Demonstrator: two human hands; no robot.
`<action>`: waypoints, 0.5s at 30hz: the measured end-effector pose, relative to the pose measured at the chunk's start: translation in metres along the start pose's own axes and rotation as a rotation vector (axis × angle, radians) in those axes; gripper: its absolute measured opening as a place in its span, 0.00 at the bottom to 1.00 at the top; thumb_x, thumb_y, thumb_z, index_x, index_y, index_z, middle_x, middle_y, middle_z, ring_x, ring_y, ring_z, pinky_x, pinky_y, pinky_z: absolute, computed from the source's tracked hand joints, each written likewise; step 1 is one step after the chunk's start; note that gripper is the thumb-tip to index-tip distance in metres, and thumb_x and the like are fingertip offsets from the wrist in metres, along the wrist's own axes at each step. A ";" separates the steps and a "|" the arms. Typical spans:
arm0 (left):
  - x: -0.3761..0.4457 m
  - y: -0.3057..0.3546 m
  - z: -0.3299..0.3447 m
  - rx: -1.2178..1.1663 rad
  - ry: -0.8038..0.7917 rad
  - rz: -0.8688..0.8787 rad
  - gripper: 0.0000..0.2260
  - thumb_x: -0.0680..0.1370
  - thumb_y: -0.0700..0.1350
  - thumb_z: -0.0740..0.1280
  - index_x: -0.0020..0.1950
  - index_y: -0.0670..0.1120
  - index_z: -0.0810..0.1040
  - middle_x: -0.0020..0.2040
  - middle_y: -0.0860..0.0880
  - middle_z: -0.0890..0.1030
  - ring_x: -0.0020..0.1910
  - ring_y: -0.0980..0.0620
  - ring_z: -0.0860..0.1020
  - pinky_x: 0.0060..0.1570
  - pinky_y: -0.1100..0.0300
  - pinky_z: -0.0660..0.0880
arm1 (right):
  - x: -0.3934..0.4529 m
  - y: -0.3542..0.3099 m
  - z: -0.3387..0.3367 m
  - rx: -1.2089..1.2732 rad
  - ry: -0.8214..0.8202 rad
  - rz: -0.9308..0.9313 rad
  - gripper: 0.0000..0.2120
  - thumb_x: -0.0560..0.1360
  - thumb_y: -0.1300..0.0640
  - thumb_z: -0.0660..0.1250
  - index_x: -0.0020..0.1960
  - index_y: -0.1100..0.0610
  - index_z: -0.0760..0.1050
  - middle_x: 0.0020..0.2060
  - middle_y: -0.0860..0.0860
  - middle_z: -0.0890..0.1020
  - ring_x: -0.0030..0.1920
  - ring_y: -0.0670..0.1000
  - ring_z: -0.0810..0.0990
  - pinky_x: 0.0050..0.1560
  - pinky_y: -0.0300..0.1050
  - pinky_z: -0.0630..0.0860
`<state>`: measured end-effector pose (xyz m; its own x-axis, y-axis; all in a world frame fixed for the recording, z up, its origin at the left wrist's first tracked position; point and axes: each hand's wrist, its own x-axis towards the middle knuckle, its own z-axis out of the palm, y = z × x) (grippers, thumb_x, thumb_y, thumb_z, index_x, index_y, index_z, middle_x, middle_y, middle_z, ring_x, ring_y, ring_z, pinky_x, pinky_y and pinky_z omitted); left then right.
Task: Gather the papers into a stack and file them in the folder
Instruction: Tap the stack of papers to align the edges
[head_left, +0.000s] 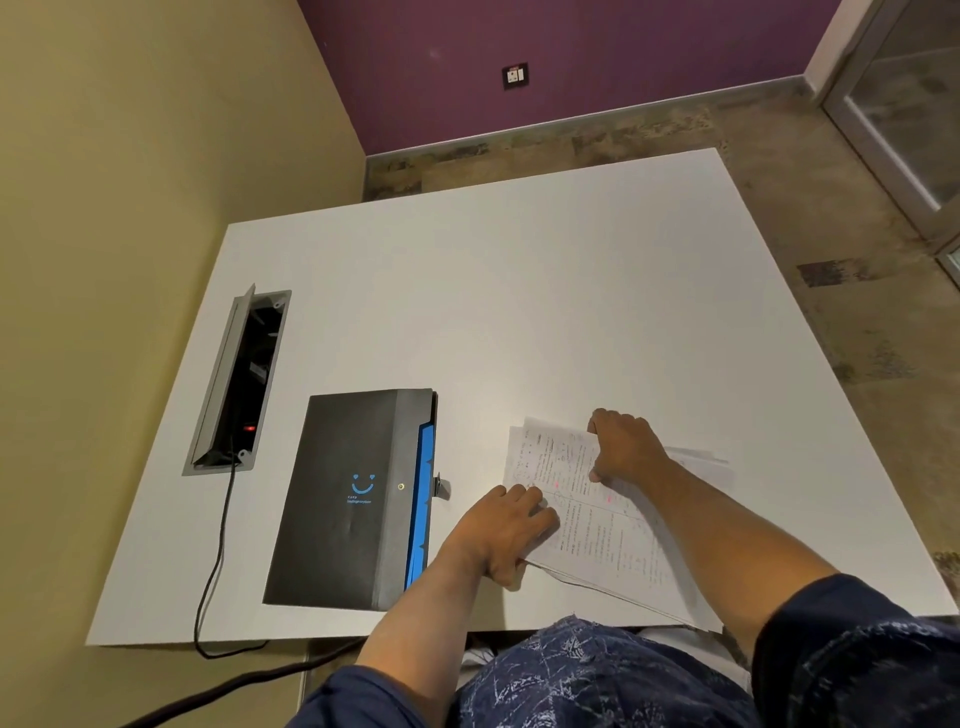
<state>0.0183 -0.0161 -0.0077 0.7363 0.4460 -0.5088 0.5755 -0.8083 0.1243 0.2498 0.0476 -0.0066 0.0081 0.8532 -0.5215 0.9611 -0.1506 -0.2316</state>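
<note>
I see a smooth, matte white bench (519, 291), rectangular and bare over most of its far half; near its front edge, right of centre, lie the papers (597, 525), thin white sheets covered in fine print with a few pink marks, fanned unevenly so their corners stick out at different angles, and the nearest corner overhangs the bench edge. My left hand (506, 530) lies flat on the left edge of the papers, fingers together and pressed down, thumb tucked at the lower edge where the sheets lift slightly; my right hand (623, 447) rests curled on the far part of the papers, fingers bent and knuckles up, thumb touching the top sheet; whether it pinches a sheet I cannot tell. Just left of the papers, apart from them, the folder (343, 499) lies flat and closed; it is a boxy black case with a dull, grainy cover, a small blue smile printed on it, and bright blue dividers showing along its right side by a small metal clasp. Further left, a grey metal cable tray (236, 384) is sunk into the bench, its lid tilted up; a black cord (215, 551) runs from it over the front edge.
</note>
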 end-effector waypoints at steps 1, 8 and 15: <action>0.000 0.000 -0.001 0.000 0.002 -0.004 0.32 0.64 0.54 0.73 0.65 0.49 0.69 0.59 0.44 0.75 0.52 0.45 0.75 0.49 0.49 0.78 | 0.000 0.000 0.001 0.008 -0.008 0.010 0.30 0.63 0.57 0.84 0.59 0.55 0.73 0.54 0.51 0.83 0.52 0.53 0.82 0.56 0.48 0.79; -0.001 0.000 0.001 0.010 0.015 -0.004 0.31 0.65 0.53 0.74 0.64 0.49 0.69 0.59 0.43 0.75 0.53 0.44 0.75 0.50 0.48 0.78 | 0.003 0.002 0.004 -0.037 -0.017 0.014 0.32 0.64 0.51 0.82 0.65 0.54 0.75 0.57 0.51 0.81 0.58 0.53 0.78 0.59 0.47 0.76; -0.001 0.001 0.004 -0.002 0.060 -0.011 0.28 0.66 0.51 0.73 0.63 0.49 0.69 0.57 0.44 0.76 0.52 0.44 0.76 0.49 0.49 0.78 | 0.002 0.009 0.001 0.011 -0.066 0.016 0.32 0.63 0.55 0.81 0.64 0.53 0.71 0.54 0.49 0.81 0.53 0.53 0.74 0.54 0.48 0.66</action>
<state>0.0159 -0.0189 -0.0107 0.7500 0.4768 -0.4585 0.5840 -0.8027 0.1206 0.2583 0.0475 -0.0108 0.0046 0.8158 -0.5783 0.9580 -0.1695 -0.2315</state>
